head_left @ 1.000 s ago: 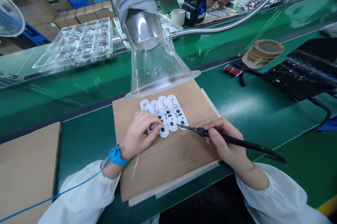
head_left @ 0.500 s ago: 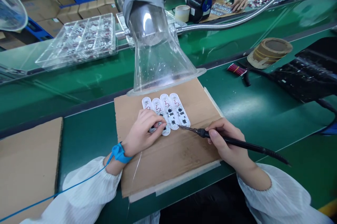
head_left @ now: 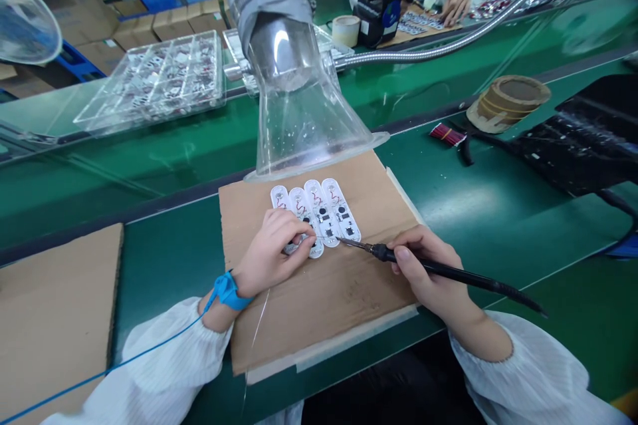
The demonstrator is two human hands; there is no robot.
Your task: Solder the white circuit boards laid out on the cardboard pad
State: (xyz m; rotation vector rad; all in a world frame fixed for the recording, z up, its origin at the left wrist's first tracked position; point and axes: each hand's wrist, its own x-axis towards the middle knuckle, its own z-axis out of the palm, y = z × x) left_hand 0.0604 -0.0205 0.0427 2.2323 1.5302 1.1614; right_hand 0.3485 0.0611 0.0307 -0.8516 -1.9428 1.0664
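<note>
Several white rounded circuit boards (head_left: 342, 211) lie side by side on a cardboard sheet (head_left: 349, 305), with dark chips and short red wires on them. My left hand (head_left: 276, 242) rests over the two left boards and partly covers them. Its thumb and forefinger pinch a thin solder wire (head_left: 260, 318), whose tail runs down across the cardboard. My right hand (head_left: 431, 265) grips a black soldering iron (head_left: 448, 271) like a pen. The iron's tip is at the lower end of the boards, close to the solder's end; whether they touch I cannot tell.
A clear fume hood (head_left: 309, 126) hangs just above the boards. Behind stands a divided clear tray (head_left: 164, 76) of small parts. On the right are a bundle of red wires (head_left: 447, 134), a brown roll (head_left: 508, 102) and a black object (head_left: 588, 132). Across the bench, a co-worker's hand (head_left: 454, 6) shows.
The view has shifted very slightly. Both hands, the solder wire and the soldering iron keep nearly the same places over the boards.
</note>
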